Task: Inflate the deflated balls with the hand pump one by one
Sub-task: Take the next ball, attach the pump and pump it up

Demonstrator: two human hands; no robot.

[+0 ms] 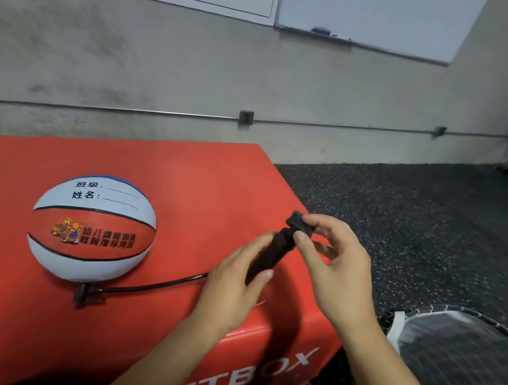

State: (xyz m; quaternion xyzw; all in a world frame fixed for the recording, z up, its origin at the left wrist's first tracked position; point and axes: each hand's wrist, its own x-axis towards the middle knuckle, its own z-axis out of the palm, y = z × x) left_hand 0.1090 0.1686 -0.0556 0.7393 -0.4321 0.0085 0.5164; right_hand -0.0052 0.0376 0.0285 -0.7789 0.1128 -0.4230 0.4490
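The ball [91,229] sits toward the left side of the red box [183,183], a red, white and blue one with black seams and printed characters, its shape somewhat squashed and soft. A thin black hose [150,285] runs from under the ball's near side, where a small fitting [85,296] meets it, across to the pump. I hold the black hand pump [268,255] tilted above the box's right edge, my left hand [233,286] wrapped round its barrel and my right hand [333,267] pinching its handle at the top.
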